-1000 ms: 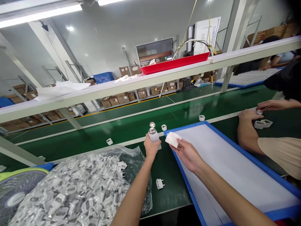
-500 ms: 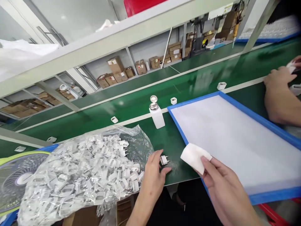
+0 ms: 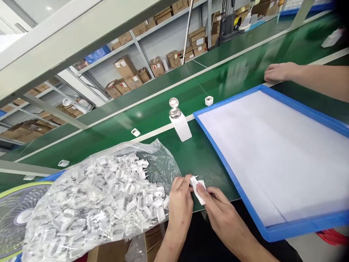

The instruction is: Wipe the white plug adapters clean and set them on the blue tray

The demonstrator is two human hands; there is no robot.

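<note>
My left hand [image 3: 180, 198] is closed at the bench edge, its fingertips gripping a small white plug housing [image 3: 193, 178] with metal pins. Most of the housing is hidden by fingers and cloth. In my right hand [image 3: 220, 206] a folded white wiping cloth [image 3: 201, 196] is pinched and pressed against the housing. Just left of my hands lies a clear plastic bag [image 3: 163, 160], open towards me and filled with many white plug housings [image 3: 120, 196]. Behind them stands a white pump bottle [image 3: 181, 128] with its metal lid raised.
A blue-rimmed tray [image 3: 231, 171] with a white lining lies at the right. Small white housings [image 3: 209, 100] sit spaced along the green belt [image 3: 160, 109]. Another person's hand [image 3: 280, 72] rests beyond the tray. A fan [image 3: 23, 218] stands at the left.
My left hand has taken hold of the plug housing from the bench. My right hand has brought the cloth leftward onto it. The other person's hand has shifted left, and the view has moved.
</note>
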